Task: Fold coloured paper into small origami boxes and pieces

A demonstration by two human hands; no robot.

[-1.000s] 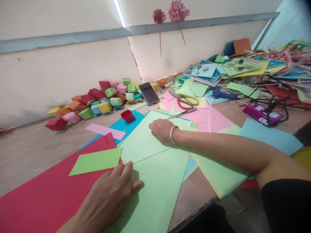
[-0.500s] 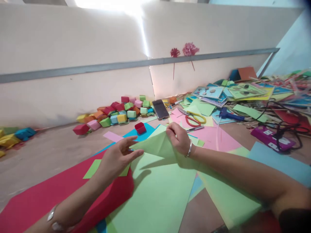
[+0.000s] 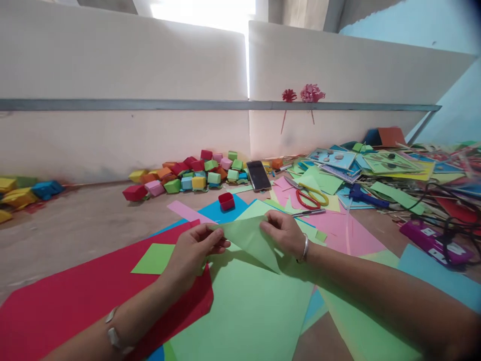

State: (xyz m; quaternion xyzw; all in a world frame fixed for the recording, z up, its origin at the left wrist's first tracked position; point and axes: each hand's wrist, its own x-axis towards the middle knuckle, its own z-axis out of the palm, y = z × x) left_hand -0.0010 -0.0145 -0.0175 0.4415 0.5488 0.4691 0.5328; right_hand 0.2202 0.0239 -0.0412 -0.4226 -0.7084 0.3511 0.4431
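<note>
Between my hands a light green piece of paper (image 3: 250, 235) is held up, its lower point hanging toward the right. My left hand (image 3: 197, 245) pinches its left corner between thumb and fingers. My right hand (image 3: 283, 231) grips the upper right part, with thumb and curled fingers closed on it. Beneath lies a large light green sheet (image 3: 240, 311), which catches the shadow of my hands. A red sheet (image 3: 93, 296) spreads under my left forearm, with a small bright green square (image 3: 152, 258) on it. A small red paper box (image 3: 226, 201) stands just beyond my hands.
Folded paper blocks (image 3: 199, 180) in several colours are heaped by the wall, beside a phone (image 3: 258, 175). Scissors (image 3: 310, 195) and a cutter knife (image 3: 310, 212) lie right of my hands. Farther right are a blue glue gun (image 3: 366, 195), a purple power strip (image 3: 434, 243) and piled cards (image 3: 334, 158).
My left fingers, apart before, have closed on the paper's left corner. The paper's lower point now hangs more visibly. The whole view has tilted and shifted, so everything sits slightly lower and farther right.
</note>
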